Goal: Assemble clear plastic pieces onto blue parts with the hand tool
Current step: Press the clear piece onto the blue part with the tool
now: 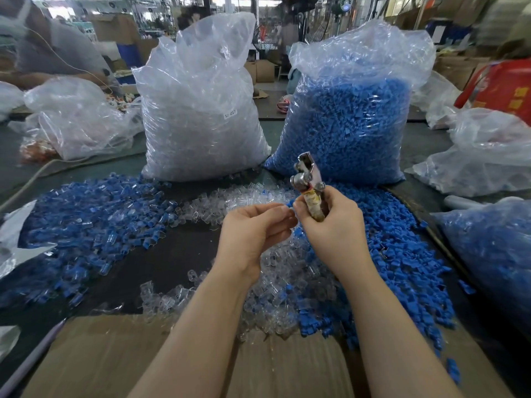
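With both hands raised over the middle of the counter (161,248): right hand (330,225) clenched round hand tool (309,185), fingers wrapped on taped handle, metal head pointing up and away. Left hand (253,234) just beside it, fingertips curled and pinching something small at the meeting point; blue part (290,203) peeking out between the two hands, touching both thumbs. Clear piece in that pinch: cannot tell, too small and hidden by fingers. Loose clear plastic pieces (287,282) heaped under the forearms, running from the near edge up toward the middle of the counter. Loose blue parts (402,254) heaped along the right side, touching the clear heap. Mixed pile (94,222) of blue parts with clear pieces on them spread along the left side. Bag of clear pieces (201,119) standing upright toward the far edge, left of centre, small white label on its front. Bag of blue parts (350,124) upright just beside it on the right, tops of both open and crumpled. Further bag of blue parts (494,254) lying at the right edge. Cardboard flap (172,363) across the near edge under the arms. Other crumpled clear bags (77,116) toward the far left corner and (482,156) toward the far right.
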`<state>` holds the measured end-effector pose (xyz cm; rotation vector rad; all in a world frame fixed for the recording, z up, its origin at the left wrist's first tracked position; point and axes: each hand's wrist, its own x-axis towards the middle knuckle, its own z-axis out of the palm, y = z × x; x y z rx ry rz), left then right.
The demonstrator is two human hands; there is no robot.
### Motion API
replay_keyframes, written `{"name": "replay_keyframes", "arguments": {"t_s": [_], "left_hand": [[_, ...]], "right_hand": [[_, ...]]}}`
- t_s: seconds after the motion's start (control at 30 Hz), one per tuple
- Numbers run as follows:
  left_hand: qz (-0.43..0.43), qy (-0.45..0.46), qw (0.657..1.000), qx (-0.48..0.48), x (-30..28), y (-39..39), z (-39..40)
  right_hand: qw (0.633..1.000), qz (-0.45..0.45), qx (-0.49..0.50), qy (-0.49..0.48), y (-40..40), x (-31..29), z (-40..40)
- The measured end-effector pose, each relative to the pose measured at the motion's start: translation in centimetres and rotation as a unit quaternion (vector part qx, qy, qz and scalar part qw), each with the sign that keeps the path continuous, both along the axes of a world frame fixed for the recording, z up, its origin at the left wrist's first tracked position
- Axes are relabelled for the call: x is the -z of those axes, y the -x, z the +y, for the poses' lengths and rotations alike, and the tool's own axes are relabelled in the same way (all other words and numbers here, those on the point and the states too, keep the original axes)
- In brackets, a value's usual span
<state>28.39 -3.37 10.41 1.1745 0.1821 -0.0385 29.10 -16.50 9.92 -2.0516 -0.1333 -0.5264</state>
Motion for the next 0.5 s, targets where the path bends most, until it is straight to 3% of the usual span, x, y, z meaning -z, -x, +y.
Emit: {"name": "replay_keyframes", "arguments": {"t_s": [0.5], "left_hand": [[-0.14, -0.139, 0.976, -0.087, 0.13, 0.42, -0.79]], "right_hand": [[1.0, 0.014, -0.001, -0.023, -0.36, 0.13, 0.25]]}}
